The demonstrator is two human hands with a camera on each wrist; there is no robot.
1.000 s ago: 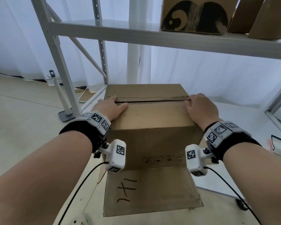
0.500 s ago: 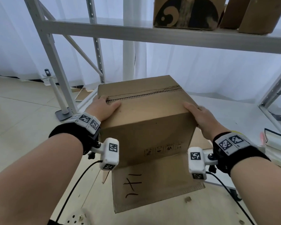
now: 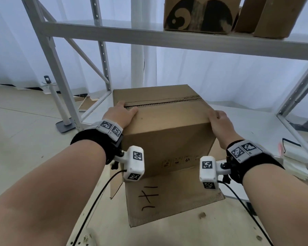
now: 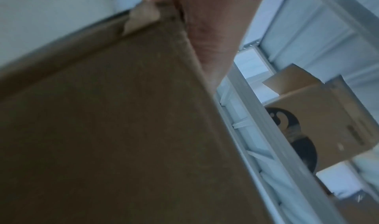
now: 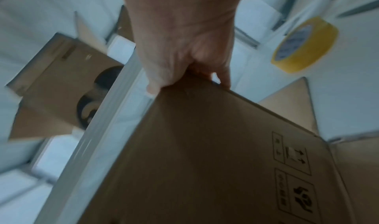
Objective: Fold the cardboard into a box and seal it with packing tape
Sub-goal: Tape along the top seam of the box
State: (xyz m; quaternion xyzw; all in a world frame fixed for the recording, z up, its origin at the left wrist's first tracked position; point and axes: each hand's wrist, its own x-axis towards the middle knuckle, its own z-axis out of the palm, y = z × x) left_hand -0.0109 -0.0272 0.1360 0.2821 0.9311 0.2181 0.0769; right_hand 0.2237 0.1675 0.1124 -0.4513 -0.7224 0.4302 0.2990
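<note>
A brown cardboard box (image 3: 167, 139) stands in the middle of the head view, its top flaps folded down and meeting at an untaped seam (image 3: 164, 102). One bottom flap (image 3: 171, 196) with black handwriting lies flat toward me. My left hand (image 3: 122, 113) rests flat on the top at the seam's left end, beside the box's edge in the left wrist view (image 4: 205, 25). My right hand (image 3: 219, 121) grips the box's top right edge, thumb on the near face and fingers curled over it (image 5: 184, 41). A yellow tape roll (image 5: 305, 44) lies to the right.
A white metal rack (image 3: 149, 36) spans overhead with cardboard boxes (image 3: 197, 15) on its shelf. The box stands on a plywood surface (image 3: 167, 233) next to a white shelf board (image 3: 256, 125). Blurred items lie at the right edge (image 3: 290, 153). A white floor stand (image 3: 60, 110) is at left.
My right hand slid from the seam's right end down to the box's top right edge and curled over it. The box turned slightly. My left hand stayed on the top.
</note>
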